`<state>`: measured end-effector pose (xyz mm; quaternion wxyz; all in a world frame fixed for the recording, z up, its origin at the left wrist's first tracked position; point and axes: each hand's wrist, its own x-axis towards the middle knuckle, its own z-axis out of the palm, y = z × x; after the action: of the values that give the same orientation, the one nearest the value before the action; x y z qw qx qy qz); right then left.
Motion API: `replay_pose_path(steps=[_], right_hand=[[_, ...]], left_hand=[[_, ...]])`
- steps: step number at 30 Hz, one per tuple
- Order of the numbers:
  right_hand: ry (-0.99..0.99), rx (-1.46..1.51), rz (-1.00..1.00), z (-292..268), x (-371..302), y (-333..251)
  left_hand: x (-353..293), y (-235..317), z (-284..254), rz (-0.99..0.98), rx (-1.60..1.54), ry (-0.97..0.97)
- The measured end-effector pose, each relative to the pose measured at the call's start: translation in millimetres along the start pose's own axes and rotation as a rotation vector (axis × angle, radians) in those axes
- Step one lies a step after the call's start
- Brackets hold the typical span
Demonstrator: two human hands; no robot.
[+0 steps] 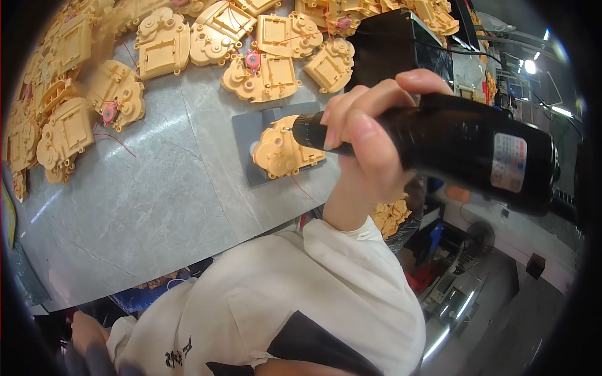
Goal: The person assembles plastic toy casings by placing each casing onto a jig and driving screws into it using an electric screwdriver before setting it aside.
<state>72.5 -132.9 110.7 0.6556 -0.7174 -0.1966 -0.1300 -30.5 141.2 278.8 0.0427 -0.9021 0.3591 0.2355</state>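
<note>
My right hand [370, 125] is wrapped round a black electric screwdriver [464, 147], which lies nearly level with its cable running off to the right. The nose of the driver reaches over a tan plastic gear housing [279, 150]; whether its tip touches a screw I cannot tell. That housing sits in a grey fixture block [244, 128] on the table, a thin red wire trailing from its near side. Low at the left edge, below the table edge, is my left hand [88, 332]; its fingers are dim and mostly hidden, and anything in them is not visible.
Several tan housings lie across the far and left side of the grey table [144, 213], some with red wires and a small pink round part [253, 61]. A black box [401, 53] stands behind my right hand. A fan [480, 238] stands beyond, to the right.
</note>
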Motion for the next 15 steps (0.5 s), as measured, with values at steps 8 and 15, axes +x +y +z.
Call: replay_pose_path(steps=[8,15], right_hand=[[-0.016,0.01,-0.039,11.6,1.5,11.2],[0.024,-0.046,-0.064,10.6,1.3,17.1]], left_hand=[[101.6,9.1,139.8,-0.177,-0.528,0.277],[102.8,5.3,94.7,-0.165,-0.409,0.243]])
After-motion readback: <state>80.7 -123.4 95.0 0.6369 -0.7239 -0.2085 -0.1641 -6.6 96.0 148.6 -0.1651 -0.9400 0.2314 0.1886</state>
